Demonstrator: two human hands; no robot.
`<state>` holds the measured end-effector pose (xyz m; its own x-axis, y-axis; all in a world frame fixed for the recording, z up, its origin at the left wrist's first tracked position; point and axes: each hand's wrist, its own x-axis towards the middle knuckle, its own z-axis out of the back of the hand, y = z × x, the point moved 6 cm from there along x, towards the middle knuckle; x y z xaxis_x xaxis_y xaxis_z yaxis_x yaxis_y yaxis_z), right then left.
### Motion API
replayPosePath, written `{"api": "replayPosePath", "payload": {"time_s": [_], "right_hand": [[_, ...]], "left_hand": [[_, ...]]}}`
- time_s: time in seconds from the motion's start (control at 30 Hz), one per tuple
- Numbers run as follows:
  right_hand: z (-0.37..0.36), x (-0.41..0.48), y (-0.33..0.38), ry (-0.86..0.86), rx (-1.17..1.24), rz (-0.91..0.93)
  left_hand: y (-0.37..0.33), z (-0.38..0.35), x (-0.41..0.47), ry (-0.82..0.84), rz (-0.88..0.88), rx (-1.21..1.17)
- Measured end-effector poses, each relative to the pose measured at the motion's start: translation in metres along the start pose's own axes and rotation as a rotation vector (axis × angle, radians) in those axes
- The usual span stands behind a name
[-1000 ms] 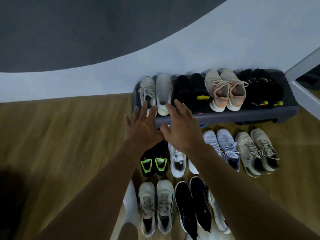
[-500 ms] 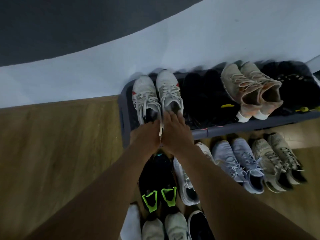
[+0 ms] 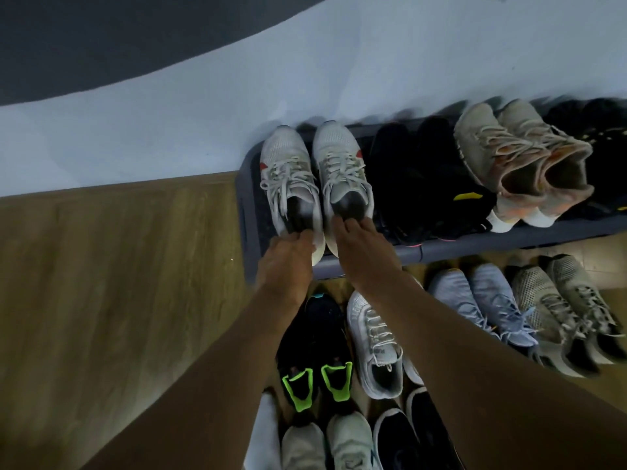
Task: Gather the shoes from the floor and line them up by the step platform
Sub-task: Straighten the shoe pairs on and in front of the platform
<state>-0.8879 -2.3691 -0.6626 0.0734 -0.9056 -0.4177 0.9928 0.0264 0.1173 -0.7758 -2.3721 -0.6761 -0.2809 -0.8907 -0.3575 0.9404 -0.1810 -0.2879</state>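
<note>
A pair of white sneakers with red marks stands at the left end of the dark grey step platform (image 3: pixel 247 212), toes to the wall. My left hand (image 3: pixel 288 259) pinches the heel of the left white sneaker (image 3: pixel 286 178). My right hand (image 3: pixel 359 252) grips the heel of the right white sneaker (image 3: pixel 341 171). Further right on the platform stand a black pair (image 3: pixel 417 184), a beige pair (image 3: pixel 519 164) and another dark pair, partly cut off. On the floor in front lie black shoes with green tabs (image 3: pixel 315 361), a white shoe (image 3: pixel 376 344), a light blue pair (image 3: pixel 481 300) and a grey knit pair (image 3: pixel 563 307).
The white wall (image 3: pixel 203 106) runs right behind the platform. Wooden floor (image 3: pixel 118 300) stretches to the left. More shoes sit at the bottom edge: a white pair (image 3: pixel 325 442) and a black pair (image 3: pixel 414 435). A white sock (image 3: pixel 264 435) shows beside them.
Both hands went from spread open above the platform's front edge to closed on the heels of the white sneakers. The camera moved closer and shifted left.
</note>
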Motion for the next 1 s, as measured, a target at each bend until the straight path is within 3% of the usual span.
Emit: {"api": "replayPosePath", "payload": {"time_s": [0.2,0.27,0.37,0.47,0.57,0.67,0.87,1.0], "right_hand": [[-0.001,-0.004,-0.006,0.024,0.128,0.004],[0.005,-0.006,-0.011,0.012,0.213,0.018],[0.033,-0.013,-0.049,-0.198,0.309,-0.074],[0.049,-0.027,-0.111,-0.362,0.266,-0.251],[0.037,-0.035,-0.168,-0.225,0.183,-0.403],[0.010,-0.033,-0.198,-0.008,0.087,-0.354],[0.014,-0.015,-0.198,-0.059,0.006,-0.228],[0.014,-0.014,-0.190,-0.081,0.021,-0.245]], "left_hand": [[-0.007,0.001,-0.001,0.068,0.015,0.138],[-0.010,0.016,-0.004,-0.042,0.028,0.197],[-0.039,0.039,-0.008,-0.249,-0.073,0.175],[-0.095,0.041,0.004,-0.246,-0.247,0.055],[-0.148,0.017,0.029,-0.081,-0.314,0.005],[-0.183,-0.013,0.048,0.049,-0.365,0.142],[-0.182,-0.030,0.071,0.034,-0.337,0.200],[-0.172,-0.027,0.068,-0.002,-0.339,0.254]]}}
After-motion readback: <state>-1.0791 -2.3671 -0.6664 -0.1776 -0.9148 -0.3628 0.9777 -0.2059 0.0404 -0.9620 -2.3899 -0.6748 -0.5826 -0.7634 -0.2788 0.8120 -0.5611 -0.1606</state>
